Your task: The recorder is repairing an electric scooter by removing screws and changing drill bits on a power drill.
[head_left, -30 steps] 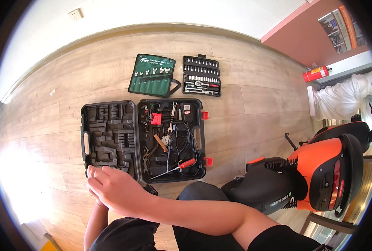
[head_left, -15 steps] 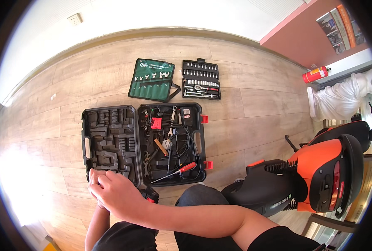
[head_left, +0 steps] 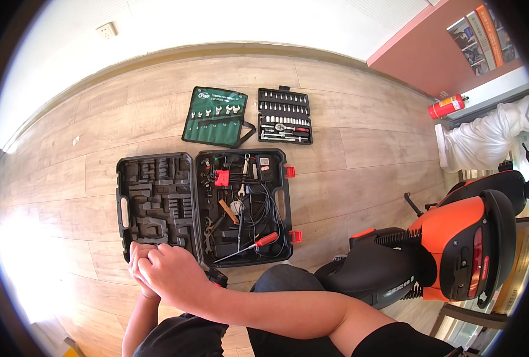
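Observation:
My right hand (head_left: 175,273) is closed over my left hand (head_left: 140,265), both clasped with fingers curled; anything inside is hidden. They hang at the near left corner of an open black toolbox. Its left half (head_left: 157,196) is a moulded insert with vacant slots. Its right half (head_left: 246,260) holds wrenches, cables, a red piece (head_left: 221,177), a wooden-handled tool (head_left: 228,210) and a red screwdriver (head_left: 266,239). Beyond it lie a green wrench pouch (head_left: 211,128) and an open socket case (head_left: 283,109). A dark object (head_left: 216,275) shows partly behind my right wrist.
An orange and black scooter (head_left: 451,241) stands at the right beside my bent knee (head_left: 282,279). Along the right wall are a red fire extinguisher (head_left: 447,106) and a white wrapped object (head_left: 484,140). A white wall with a socket (head_left: 107,30) bounds the wooden floor (head_left: 371,149) at the back.
The toolbox, pouch, socket case and my hands sit slightly lower in the picture than a second ago, as the view shifts. My hands stay clasped in much the same pose.

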The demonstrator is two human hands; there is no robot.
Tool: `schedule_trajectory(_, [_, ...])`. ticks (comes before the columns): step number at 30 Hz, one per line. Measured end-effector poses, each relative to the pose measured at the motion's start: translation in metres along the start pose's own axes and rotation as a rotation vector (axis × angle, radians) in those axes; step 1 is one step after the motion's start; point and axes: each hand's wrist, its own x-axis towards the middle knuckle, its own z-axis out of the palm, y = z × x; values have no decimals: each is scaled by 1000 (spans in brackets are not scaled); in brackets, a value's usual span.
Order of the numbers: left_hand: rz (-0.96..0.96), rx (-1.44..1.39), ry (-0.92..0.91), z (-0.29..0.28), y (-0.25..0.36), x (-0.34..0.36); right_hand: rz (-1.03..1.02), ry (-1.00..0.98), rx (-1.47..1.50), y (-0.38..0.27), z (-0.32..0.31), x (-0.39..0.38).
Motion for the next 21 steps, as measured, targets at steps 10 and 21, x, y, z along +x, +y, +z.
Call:
schedule_trajectory(10, [-445,-563,26,-2,-2,-13,-38,-63,-22,-1,-11,4])
schedule_trajectory(21, [-116,-99,-52,-5,4,3,2,-48,-86,-4,-9,5])
